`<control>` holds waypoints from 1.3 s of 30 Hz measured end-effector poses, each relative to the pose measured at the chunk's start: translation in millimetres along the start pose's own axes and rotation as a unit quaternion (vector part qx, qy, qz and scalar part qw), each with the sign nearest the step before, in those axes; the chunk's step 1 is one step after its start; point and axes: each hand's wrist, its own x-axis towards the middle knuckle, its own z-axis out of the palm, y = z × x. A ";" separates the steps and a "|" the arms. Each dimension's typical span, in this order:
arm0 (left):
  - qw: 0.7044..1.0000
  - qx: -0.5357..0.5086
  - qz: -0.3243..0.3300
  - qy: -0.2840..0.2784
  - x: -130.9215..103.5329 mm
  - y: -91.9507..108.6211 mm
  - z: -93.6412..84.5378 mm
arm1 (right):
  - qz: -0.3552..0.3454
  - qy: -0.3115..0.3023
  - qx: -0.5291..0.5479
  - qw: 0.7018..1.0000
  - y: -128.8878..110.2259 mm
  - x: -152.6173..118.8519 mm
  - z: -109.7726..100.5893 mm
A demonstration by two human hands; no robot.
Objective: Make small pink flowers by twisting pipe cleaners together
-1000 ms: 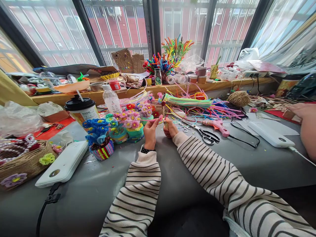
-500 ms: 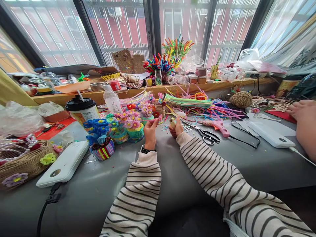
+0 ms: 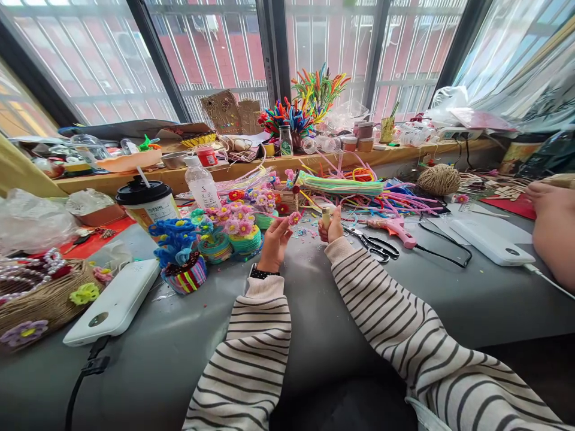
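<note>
Between the fingertips of my left hand is a pink pipe-cleaner flower, its head pointing right. My right hand is wrapped around a pale yellow lighter, held upright with the thumb near its top; I cannot make out a flame. A gap separates the lighter from the flower. Left of my left hand stand pots of pink pipe-cleaner flowers and a striped pot with blue flowers. Black-handled scissors and a pink glue gun lie to the right of my right hand.
Bundled pipe cleaners and a ball of twine lie at the back. A lidded cup, a bottle and a white power bank stand left. Another white power bank and another person's hand are right.
My right hand has risen slightly and shifted right with the lighter. The flower in my left hand has turned so its face shows more. The other person's hand has moved a little.
</note>
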 end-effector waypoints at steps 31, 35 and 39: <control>0.996 -0.058 -0.056 -0.036 0.0 0.1 0.8 | -0.221 0.003 -0.504 0.835 22.1 6.5 -5.3; 0.999 -0.037 -0.019 -0.030 -0.8 1.7 1.2 | -0.243 0.009 -0.520 0.819 20.8 7.9 -6.0; 0.999 0.003 0.040 0.023 -1.8 3.5 1.3 | -0.267 0.085 -0.549 0.787 10.9 10.9 -14.1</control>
